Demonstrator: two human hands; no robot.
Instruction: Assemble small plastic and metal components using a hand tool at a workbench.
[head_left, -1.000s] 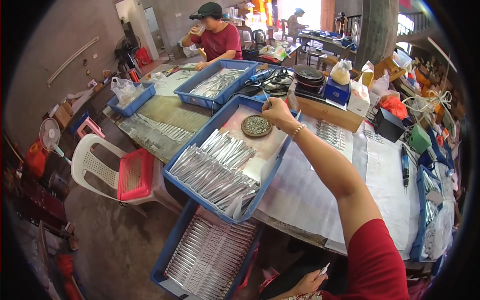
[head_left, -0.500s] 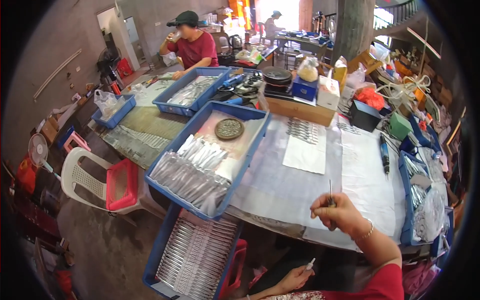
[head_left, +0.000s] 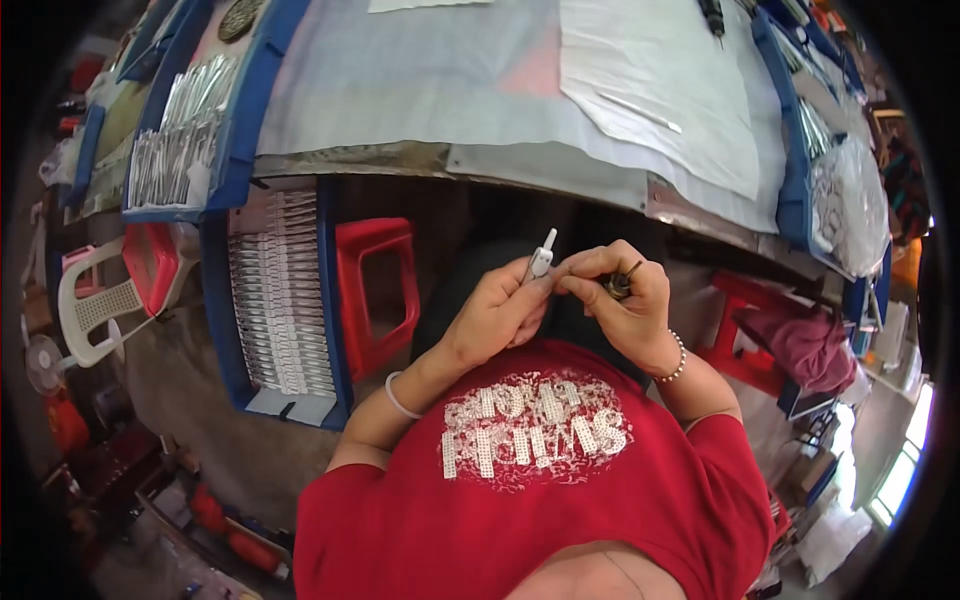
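Note:
Both hands meet over my lap, below the table edge. My left hand pinches a small white plastic part that points upward. My right hand touches the left fingertips and grips a small dark tool with a thin tip. A white band circles my left wrist and a bead bracelet my right. My red shirt fills the lower part of the view.
The table, covered with white sheets, runs across the top. A blue tray of packed silver pieces sits low at my left beside a red stool. More blue trays lie upper left, and another red stool stands right.
The view has tipped down from the table to my lap. My right hand came back from the table with the dark tool and joined my left hand, which holds the white part.

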